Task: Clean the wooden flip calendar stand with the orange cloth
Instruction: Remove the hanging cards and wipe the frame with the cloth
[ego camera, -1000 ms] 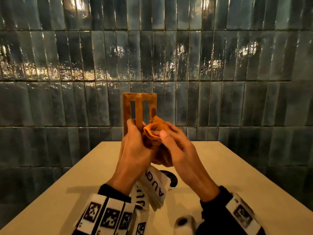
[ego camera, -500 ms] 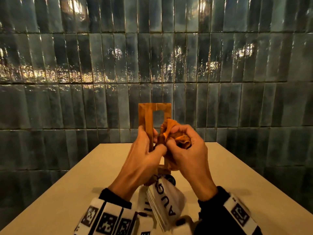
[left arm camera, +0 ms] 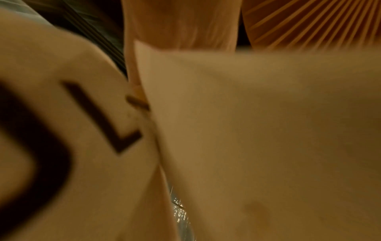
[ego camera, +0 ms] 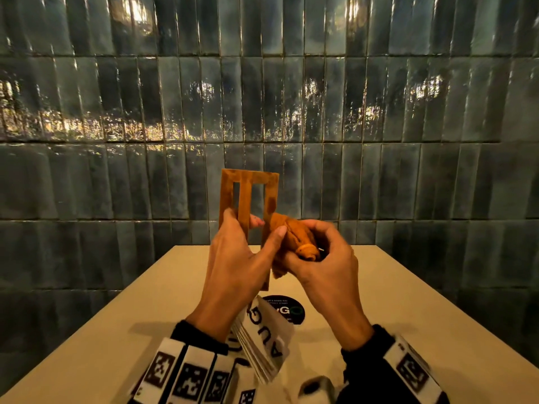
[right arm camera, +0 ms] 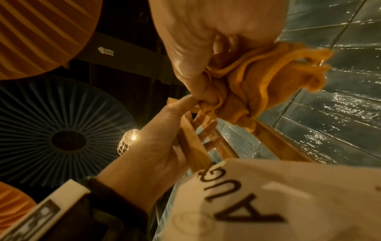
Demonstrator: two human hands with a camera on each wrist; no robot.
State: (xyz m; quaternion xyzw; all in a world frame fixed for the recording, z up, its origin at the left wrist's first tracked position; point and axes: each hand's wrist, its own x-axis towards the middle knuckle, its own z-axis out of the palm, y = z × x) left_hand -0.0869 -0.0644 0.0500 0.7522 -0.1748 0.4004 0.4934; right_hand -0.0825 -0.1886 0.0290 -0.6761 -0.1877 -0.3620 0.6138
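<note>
Left hand (ego camera: 233, 258) grips the wooden stand (ego camera: 248, 196), holding it upright above the table (ego camera: 408, 301). Right hand (ego camera: 323, 263) clenches the bunched orange cloth (ego camera: 291, 237) against the stand's right bar. White calendar cards (ego camera: 262, 339), one reading "AUG", hang below the hands. Dark glossy tiles (ego camera: 379, 112) cover the wall behind; a black round sticker (ego camera: 287, 309) lies on the table.

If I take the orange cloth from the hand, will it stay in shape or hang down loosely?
Probably floppy: the orange cloth sits bunched in soft folds inside the right hand. It likely weighs little, since a free corner sticks out unsupported.
</note>
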